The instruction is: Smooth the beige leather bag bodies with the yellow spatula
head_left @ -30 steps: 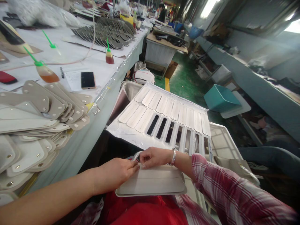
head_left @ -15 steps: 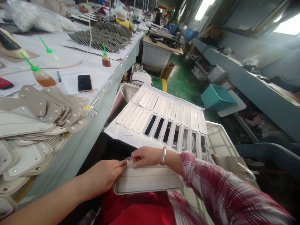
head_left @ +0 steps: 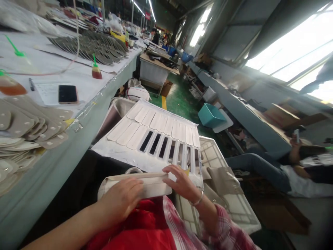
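Across my lap, over a red apron, rests a cream leather bag (head_left: pixel 153 185) with a folded-over top edge and a small pale loop standing up behind it. My left hand (head_left: pixel 123 196) lies over its left half, fingers curved over the front and slightly blurred. At the right end, my right hand (head_left: pixel 179 182) takes the upper corner between thumb and fingers. Just beyond the bag stands a white slotted board (head_left: pixel 114 149), with rows of cream oblong leather strips (head_left: pixel 127 135) on its upper part and open dark slots below.
The workbench (head_left: pixel 78 139) on the left carries stacked beige leather pieces (head_left: pixel 23 118), a phone (head_left: pixel 68 94), glue bottles (head_left: pixel 96 69) and grey curved pieces (head_left: pixel 99 47). A plastic crate (head_left: pixel 244 211) stands at right, a teal bin (head_left: pixel 212 114) beyond. Another person sits far right (head_left: pixel 262 170).
My view has swung right. The bag has tipped so its top edge shows. My right hand has moved from its upper left to its right end; my left hand now lies over its front.
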The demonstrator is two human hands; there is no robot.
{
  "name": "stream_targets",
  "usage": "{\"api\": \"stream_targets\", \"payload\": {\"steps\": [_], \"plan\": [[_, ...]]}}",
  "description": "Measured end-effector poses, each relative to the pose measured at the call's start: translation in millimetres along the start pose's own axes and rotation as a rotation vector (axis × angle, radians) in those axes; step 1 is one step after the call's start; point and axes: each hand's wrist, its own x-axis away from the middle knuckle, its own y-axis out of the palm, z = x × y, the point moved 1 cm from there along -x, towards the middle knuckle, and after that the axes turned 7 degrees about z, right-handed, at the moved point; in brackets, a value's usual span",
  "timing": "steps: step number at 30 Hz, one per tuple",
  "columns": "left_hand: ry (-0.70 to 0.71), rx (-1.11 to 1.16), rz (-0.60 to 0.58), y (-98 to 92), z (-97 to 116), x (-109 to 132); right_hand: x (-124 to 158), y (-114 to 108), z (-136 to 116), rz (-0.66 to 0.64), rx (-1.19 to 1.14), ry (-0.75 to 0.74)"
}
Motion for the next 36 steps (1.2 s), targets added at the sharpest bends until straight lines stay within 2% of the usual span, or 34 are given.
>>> {"api": "stream_targets", "payload": {"steps": [3,5,8,11,16,25,28,33,36], "plan": [[-0.043,0.033,0.013,27.6,31,-11,48,7,3,0.239,-0.015,0.029],[-0.062,-0.019,0.014,40.7,42,-17,70,20,9,0.297,-0.017,0.047],[-0.085,-0.08,0.015,48.4,46,-21,84,37,15,0.316,0.011,0.062],[-0.109,-0.073,0.02,47.9,45,-21,87,44,16,0.337,0.032,0.031],[-0.16,-0.046,0.034,49.0,48,-21,85,42,10,0.365,0.058,-0.005],[-0.206,-0.079,0.021,51.6,57,-28,86,53,3,0.487,0.205,-0.025],[-0.259,-0.099,0.017,52.5,61,-30,86,52,1,0.468,0.229,0.028],[-0.331,-0.206,-0.04,52.2,64,-39,81,48,-5,0.424,0.191,0.198],[-0.349,-0.194,-0.074,48.9,60,-43,80,46,-7,0.405,0.134,0.224]]}}
